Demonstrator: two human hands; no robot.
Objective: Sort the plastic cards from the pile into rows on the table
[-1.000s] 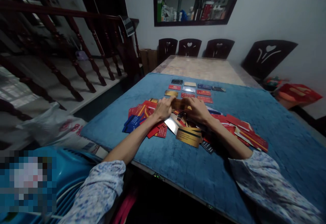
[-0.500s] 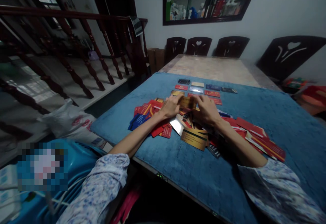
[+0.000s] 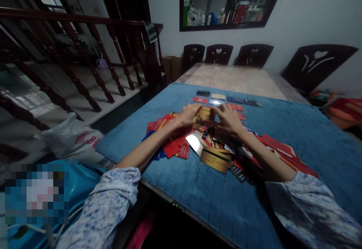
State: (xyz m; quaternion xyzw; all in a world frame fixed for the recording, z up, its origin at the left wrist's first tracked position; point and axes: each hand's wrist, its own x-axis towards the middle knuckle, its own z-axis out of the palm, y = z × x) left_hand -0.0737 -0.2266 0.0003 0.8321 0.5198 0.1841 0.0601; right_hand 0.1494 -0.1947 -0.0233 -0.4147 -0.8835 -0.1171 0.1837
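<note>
Between my two hands is a gold card (image 3: 205,114), tilted up above the pile. My left hand (image 3: 189,115) grips its left end, and my right hand (image 3: 227,119) grips its right end. Whether more cards sit behind it I cannot tell. Below lies a heap of mixed cards, with a shiny silver card (image 3: 195,142) and a gold card with a dark stripe (image 3: 216,160) on the near side. Red cards (image 3: 172,143) are spread under my left forearm, and more red cards (image 3: 278,145) lie beyond my right forearm. Behind my hands, single cards lie in rows, among them a black card (image 3: 203,93).
A blue cloth (image 3: 283,200) covers the near part of the table; its far part is a bare marble-like top (image 3: 234,77). Dark chairs (image 3: 254,55) stand behind. At the left are a wooden railing (image 3: 85,19), a white plastic bag (image 3: 70,137) and a blue plastic object (image 3: 82,181).
The view has shifted slightly. Both hands still hold the gold card, which now shows its lettered face a little more brightly. The cards on the table look much the same.
</note>
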